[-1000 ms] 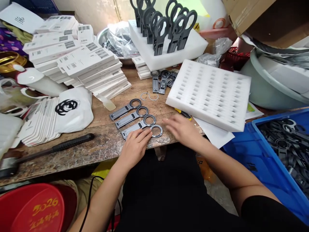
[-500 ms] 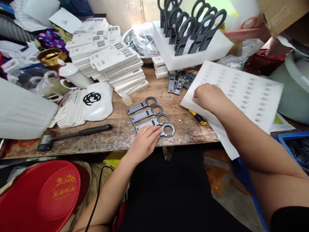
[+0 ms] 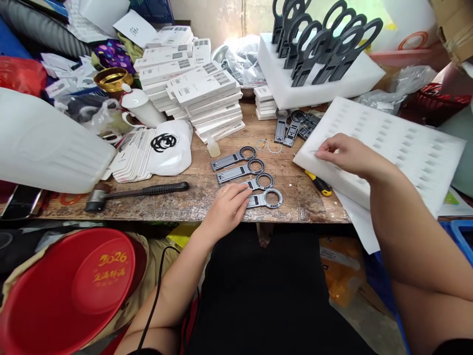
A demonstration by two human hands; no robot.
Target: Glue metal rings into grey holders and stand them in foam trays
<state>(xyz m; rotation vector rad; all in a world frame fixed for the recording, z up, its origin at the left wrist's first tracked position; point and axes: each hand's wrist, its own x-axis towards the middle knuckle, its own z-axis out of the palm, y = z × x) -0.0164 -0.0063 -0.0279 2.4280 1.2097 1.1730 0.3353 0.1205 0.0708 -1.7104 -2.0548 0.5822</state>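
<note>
My left hand point(image 3: 226, 209) lies flat, gripping nothing, on the nearest ring-headed bracket point(image 3: 264, 198) by the wooden bench point(image 3: 177, 202) front edge. My right hand point(image 3: 345, 155) rests unclenched on the foam tray point(image 3: 399, 143), right of the brackets.

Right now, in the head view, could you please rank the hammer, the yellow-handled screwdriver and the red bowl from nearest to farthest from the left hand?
From the left hand:
1. Hammer, just to its left on the table; its handle end comes closest.
2. Yellow-handled screwdriver, to its right, by the foam tray.
3. Red bowl, lower left, off the table.
</note>
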